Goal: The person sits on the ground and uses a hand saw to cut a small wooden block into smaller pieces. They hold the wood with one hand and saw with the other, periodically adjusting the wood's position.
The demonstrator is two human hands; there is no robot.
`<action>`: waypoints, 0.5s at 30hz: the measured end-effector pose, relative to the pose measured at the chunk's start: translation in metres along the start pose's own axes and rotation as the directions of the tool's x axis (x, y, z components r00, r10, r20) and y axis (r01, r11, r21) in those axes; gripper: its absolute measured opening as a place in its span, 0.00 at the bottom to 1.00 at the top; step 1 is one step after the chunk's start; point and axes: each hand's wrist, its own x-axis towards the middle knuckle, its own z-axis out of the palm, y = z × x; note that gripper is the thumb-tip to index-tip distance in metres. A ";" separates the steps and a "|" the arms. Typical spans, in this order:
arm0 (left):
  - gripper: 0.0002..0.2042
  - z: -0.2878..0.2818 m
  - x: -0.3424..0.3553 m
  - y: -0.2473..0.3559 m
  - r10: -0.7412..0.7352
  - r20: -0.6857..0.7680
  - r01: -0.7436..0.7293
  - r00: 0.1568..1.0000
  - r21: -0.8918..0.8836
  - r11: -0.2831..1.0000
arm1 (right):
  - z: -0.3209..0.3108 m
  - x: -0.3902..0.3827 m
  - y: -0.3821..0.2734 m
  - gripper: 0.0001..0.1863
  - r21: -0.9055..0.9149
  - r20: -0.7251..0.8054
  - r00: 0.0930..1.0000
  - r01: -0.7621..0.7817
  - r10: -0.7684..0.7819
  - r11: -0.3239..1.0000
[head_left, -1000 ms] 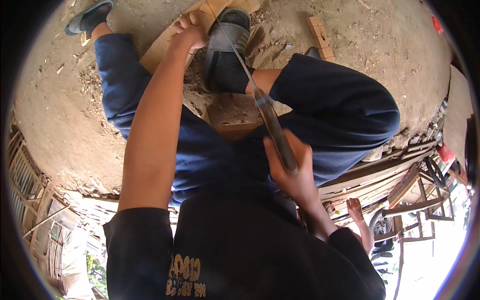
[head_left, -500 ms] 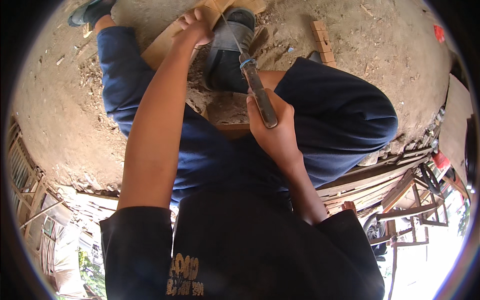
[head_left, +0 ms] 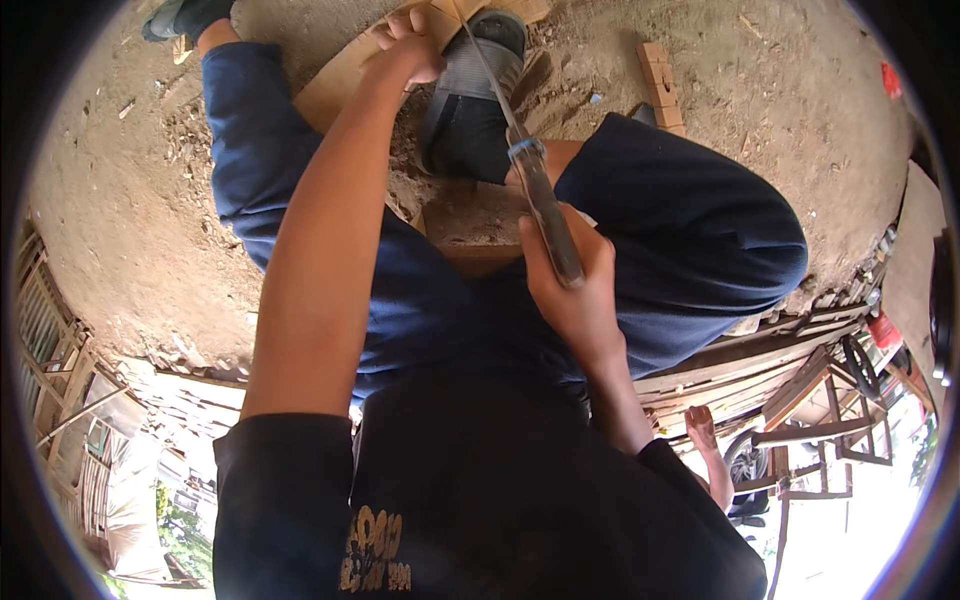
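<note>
My right hand (head_left: 570, 285) grips the dark handle of a saw (head_left: 540, 185) with a blue band near the blade. Its thin blade reaches up to a light wooden board (head_left: 335, 82) at the top of the view. My left hand (head_left: 415, 55) presses on that board with bent fingers, beside my sandaled right foot (head_left: 472, 85), which also lies against the board. Where blade and wood meet is small and partly cut off by the upper edge. A short notched wood block (head_left: 660, 90) lies right of the foot.
Dirt ground (head_left: 130, 280) surrounds my legs. My other sandaled foot (head_left: 180, 20) is at top left. Planks (head_left: 720, 365), wooden frames (head_left: 830, 430) and a red object (head_left: 883, 330) are at lower right, with another person's forearm and hand (head_left: 705, 440). A slatted structure (head_left: 60, 380) stands left.
My right hand and the saw moved sharply up toward the board, then slid slightly back down. My left hand stays on the board, a little higher in view.
</note>
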 end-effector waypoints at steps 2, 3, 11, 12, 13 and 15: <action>0.43 -0.001 0.021 -0.013 0.070 0.001 -0.069 0.998 0.194 0.979 | -0.018 -0.024 -0.016 0.05 -0.039 0.054 0.991 -0.123 0.125 0.992; 0.43 0.007 0.027 -0.019 0.109 0.026 -0.112 0.994 0.290 0.950 | -0.025 -0.036 -0.022 0.05 -0.064 0.077 0.976 -0.201 0.206 0.977; 0.52 -0.001 0.017 -0.001 0.052 0.064 -0.052 0.997 0.011 0.999 | 0.000 -0.018 -0.005 0.05 0.029 0.003 0.998 -0.068 0.068 0.997; 0.52 0.000 0.017 -0.002 0.062 0.061 -0.064 0.996 0.024 0.998 | -0.016 -0.035 -0.010 0.06 -0.065 0.074 0.986 -0.145 0.150 0.987; 0.52 -0.001 0.018 -0.004 0.055 0.056 -0.058 0.997 0.049 0.997 | -0.021 -0.045 -0.015 0.05 -0.067 0.070 0.982 -0.173 0.178 0.983; 0.52 -0.003 0.019 -0.010 0.043 0.054 -0.048 0.998 0.095 0.994 | -0.028 -0.054 -0.032 0.04 -0.079 0.062 0.969 -0.235 0.240 0.969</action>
